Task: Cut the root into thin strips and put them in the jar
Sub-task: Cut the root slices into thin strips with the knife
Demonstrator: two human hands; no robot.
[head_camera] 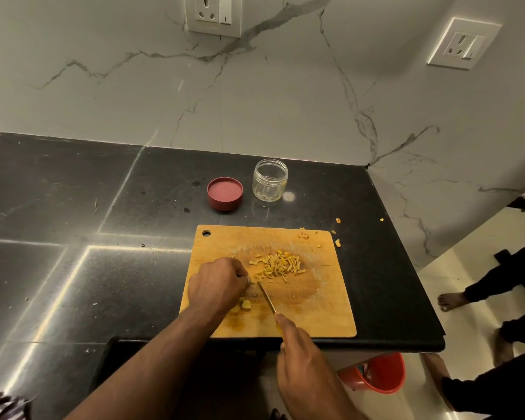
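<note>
The left hand sits on the wooden cutting board, curled over with its fingertips pressed down on the bit of root now being cut. That bit is almost all hidden under the fingers, so I cannot tell its shape. The right hand is closed around the handle of the knife. The thin blade points away from the person and a little to the left, and its tip comes right up beside the left fingertips. So the next cut happens there, just to the right of the left hand, and those fingers are very close to the blade.

A pile of thin yellow strips lies on the board just past the knife tip, to the right of the left hand. Two small root chunks lie near the left wrist, not yet cut.

The jar stands open on the black table, beyond the far edge of the board. It looks empty. Its red lid lies just to its left. I think the cutting is mostly done, and nothing has gone in the jar yet.
</note>
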